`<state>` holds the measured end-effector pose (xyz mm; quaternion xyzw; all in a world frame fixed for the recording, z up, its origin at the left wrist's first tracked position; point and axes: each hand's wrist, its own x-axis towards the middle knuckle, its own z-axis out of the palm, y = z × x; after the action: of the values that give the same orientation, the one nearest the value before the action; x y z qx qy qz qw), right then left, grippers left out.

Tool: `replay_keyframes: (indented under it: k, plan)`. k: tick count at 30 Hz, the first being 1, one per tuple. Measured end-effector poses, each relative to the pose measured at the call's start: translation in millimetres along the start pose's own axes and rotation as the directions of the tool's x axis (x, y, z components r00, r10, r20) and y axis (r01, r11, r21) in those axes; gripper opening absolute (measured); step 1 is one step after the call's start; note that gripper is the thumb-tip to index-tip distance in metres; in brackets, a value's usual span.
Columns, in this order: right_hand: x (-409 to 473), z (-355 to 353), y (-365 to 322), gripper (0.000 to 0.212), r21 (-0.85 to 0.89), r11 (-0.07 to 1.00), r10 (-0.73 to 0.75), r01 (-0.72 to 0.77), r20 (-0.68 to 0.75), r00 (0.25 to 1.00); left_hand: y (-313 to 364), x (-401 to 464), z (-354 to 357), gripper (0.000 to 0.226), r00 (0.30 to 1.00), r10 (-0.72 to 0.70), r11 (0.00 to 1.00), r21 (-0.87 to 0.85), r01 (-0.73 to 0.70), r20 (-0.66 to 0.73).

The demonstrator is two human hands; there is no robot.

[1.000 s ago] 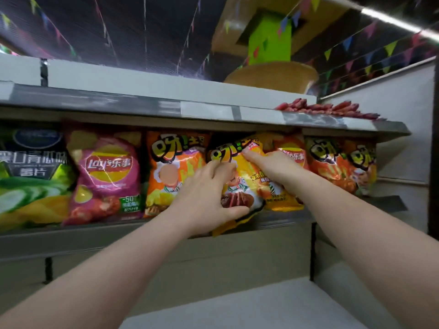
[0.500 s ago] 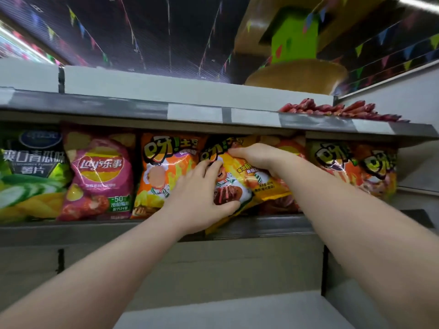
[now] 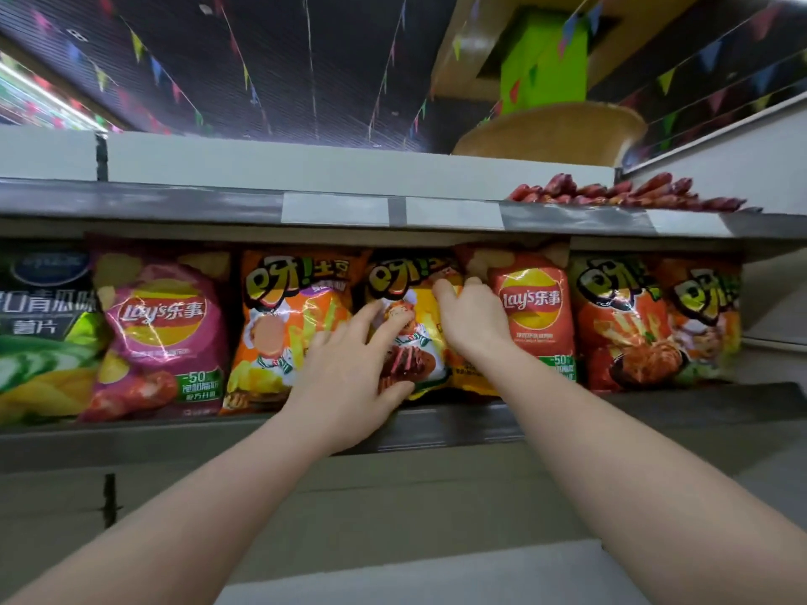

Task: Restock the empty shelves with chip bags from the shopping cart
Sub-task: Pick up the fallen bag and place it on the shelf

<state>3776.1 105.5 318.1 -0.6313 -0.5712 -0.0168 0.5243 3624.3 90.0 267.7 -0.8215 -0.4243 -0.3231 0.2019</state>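
Note:
A yellow chip bag point(image 3: 395, 277) stands upright on the shelf point(image 3: 458, 430), between an orange bag point(image 3: 284, 325) and a red Lay's bag point(image 3: 532, 307). My left hand point(image 3: 349, 377) presses flat on its front with fingers spread, and the thumb lies along its lower edge. My right hand point(image 3: 471, 316) has its fingers curled over the bag's upper right edge. The shopping cart is out of view.
A pink Lay's bag point(image 3: 161, 325) and a green cucumber bag point(image 3: 39, 334) fill the shelf's left side, and orange-red bags point(image 3: 620, 325) the right. The upper shelf edge point(image 3: 174, 203) hangs just above the bags. Red sausage packs point(image 3: 633, 194) lie on top.
The tilted yellow bag has been pushed back and stood upright in the row. My left fingers have spread out straighter, and my right hand has moved with the bag's top.

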Motion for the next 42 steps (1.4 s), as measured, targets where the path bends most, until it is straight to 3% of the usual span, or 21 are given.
replay_keyframes:
  k: [12,25,32,39,41,42]
  plan:
    - [-6.3,13.3,20.1,0.033,0.127,0.981,-0.123,0.145,-0.169,0.978,5.0,6.9,3.7,0.074,1.000,-0.010,1.000,0.011,0.010,-0.028]
    - [-8.3,20.3,26.1,0.030,0.177,0.960,-0.182,0.216,-0.193,0.964,0.9,10.2,5.3,0.074,0.999,0.052,0.993,0.101,-0.053,0.014]
    - [-8.7,15.1,29.1,0.036,0.071,0.969,-0.225,0.237,-0.148,0.963,-3.4,1.5,-2.1,0.061,0.997,0.081,0.996,-0.034,-0.080,0.015]
    - [-14.4,12.2,27.9,0.044,-0.093,0.933,-0.355,0.347,-0.100,0.929,-8.6,-2.1,4.6,0.047,0.983,0.144,0.987,0.089,-0.135,-0.111]
    - [-16.6,6.4,26.5,0.040,-0.204,0.868,-0.480,0.453,-0.108,0.871,-3.1,1.2,5.9,0.051,0.981,0.147,0.984,0.121,-0.132,-0.125]
    - [-17.3,2.0,27.6,0.037,-0.269,0.803,-0.582,0.532,-0.156,0.798,1.6,3.0,5.7,0.053,0.978,0.162,0.982,0.124,-0.146,-0.132]
